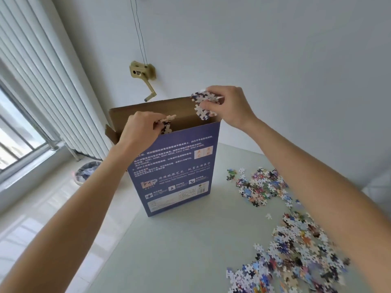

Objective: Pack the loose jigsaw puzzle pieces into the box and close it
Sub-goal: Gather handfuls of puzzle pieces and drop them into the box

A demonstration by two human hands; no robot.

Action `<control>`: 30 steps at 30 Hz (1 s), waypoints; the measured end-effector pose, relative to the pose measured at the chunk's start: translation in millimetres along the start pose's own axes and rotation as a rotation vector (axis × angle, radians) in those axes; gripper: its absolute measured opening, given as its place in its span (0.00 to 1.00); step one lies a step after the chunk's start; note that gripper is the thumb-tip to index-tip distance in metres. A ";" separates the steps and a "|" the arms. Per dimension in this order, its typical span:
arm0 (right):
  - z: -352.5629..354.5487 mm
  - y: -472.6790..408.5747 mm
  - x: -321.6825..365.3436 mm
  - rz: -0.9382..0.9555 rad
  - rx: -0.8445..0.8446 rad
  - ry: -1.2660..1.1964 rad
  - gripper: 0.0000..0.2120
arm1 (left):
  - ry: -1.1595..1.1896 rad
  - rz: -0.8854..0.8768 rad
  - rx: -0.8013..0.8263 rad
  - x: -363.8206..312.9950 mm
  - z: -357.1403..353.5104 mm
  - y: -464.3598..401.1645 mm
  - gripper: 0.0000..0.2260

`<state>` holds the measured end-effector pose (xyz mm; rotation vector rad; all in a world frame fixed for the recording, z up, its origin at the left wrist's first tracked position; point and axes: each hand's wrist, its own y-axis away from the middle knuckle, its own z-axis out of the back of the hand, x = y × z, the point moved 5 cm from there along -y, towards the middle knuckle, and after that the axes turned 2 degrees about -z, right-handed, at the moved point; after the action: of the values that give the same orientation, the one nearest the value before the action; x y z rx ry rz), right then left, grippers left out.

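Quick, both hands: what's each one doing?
Left hand: closed on puzzle pieces at the box opening.
Right hand: closed on a clump of pieces.

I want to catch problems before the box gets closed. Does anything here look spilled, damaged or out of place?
Nothing looks damaged. The box stands upright with its top flap open, and both hands, left hand and right hand, hold pieces over the opening. Many loose pieces remain scattered on the table, as expected mid-task.

The box (175, 166) stands upright on the table (179, 250), top open; both hands hover over its mouth; loose pieces (296, 240) lie scattered on the table to its right.
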<state>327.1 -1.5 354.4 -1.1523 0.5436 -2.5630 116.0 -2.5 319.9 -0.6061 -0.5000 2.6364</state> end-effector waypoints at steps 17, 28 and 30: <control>-78.5 -24.8 -1.8 0.180 0.520 0.300 0.11 | 0.098 -0.004 0.096 11.6 -5.2 12.4 0.07; -72.9 -20.8 7.7 0.163 0.324 0.230 0.08 | 0.054 -0.058 0.012 9.4 -5.3 17.9 0.06; -73.0 -18.6 9.0 0.182 0.309 0.238 0.07 | 0.027 -0.072 -0.003 8.8 -4.5 17.9 0.06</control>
<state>264.0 27.7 324.0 -0.6696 0.2721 -2.5242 105.7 -12.9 305.7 -0.6127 -0.5078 2.5570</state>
